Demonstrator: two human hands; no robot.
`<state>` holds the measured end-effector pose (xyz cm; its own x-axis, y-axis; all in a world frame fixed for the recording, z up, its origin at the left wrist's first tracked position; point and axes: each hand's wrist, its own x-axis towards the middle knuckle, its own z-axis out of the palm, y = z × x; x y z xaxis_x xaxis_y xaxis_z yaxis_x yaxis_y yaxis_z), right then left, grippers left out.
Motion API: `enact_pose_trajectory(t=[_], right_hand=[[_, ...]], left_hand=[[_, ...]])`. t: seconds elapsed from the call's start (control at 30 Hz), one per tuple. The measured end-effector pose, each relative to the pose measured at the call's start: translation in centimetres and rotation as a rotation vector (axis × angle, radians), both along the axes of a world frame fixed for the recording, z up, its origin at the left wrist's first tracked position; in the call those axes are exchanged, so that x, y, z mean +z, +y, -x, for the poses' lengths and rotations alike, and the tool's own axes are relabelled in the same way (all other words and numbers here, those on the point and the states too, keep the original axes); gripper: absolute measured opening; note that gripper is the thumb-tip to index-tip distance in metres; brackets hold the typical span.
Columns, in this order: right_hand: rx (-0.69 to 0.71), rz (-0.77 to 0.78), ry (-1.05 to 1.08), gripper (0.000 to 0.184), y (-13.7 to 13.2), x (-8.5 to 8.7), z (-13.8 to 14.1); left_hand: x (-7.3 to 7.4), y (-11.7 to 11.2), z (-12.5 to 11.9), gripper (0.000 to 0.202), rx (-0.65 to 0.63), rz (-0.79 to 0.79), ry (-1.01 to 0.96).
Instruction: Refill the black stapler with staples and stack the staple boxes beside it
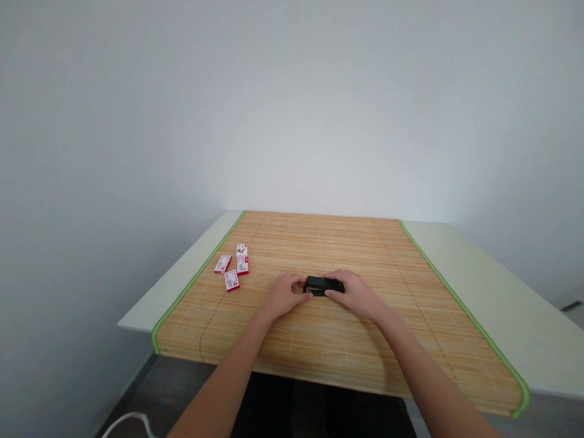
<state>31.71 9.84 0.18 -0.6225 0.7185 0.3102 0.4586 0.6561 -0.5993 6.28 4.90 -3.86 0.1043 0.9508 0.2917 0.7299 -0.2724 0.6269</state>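
A black stapler (pixel 324 284) lies lengthwise from left to right on the bamboo mat, its dark top part above a lower base. My right hand (pixel 355 294) is closed around its right end, fingers behind and thumb in front. At the left end, my left hand (pixel 283 295) curls its fingers and thumb about the tip and touches it. Some of the stapler is hidden by my fingers. To the left of my left hand lie several small red-and-white boxes, among them a near box (pixel 232 280) and a far one (pixel 241 250); they look like staple boxes.
The bamboo mat (pixel 320 239) with green edging covers the middle of a white table (pixel 464 265) and hangs over its front edge. A plain wall (pixel 320 117) stands behind. A white cable (pixel 133 417) is low on the left near the floor.
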Motion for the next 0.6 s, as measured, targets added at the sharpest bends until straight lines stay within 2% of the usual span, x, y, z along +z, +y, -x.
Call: enact_pose_trajectory(t=[0.07, 0.17, 0.27, 0.4, 0.6], right_hand=[[0.051, 0.012, -0.025, 0.04, 0.3, 0.4, 1.7], [0.127, 0.045, -0.055, 0.023, 1.0, 1.4, 3.9], [0.164, 0.086, -0.062, 0.018, 1.8, 2.6, 4.3], [0.135, 0.125, -0.022, 0.028, 2.3, 4.2, 2.2], [0.066, 0.28, 0.127, 0.038, 2.5, 5.8, -3.6]], left_hand=[[-0.1, 0.0, 0.1, 0.033, -0.006, 0.0, -0.007], [-0.1, -0.1, 0.2, 0.033, -0.017, 0.015, -0.02], [0.1, 0.0, 0.3, 0.034, -0.016, 0.041, -0.022], [0.0, 0.2, 0.5, 0.035, -0.026, 0.033, -0.023], [-0.4, 1.0, 0.9, 0.033, -0.062, 0.018, -0.032]])
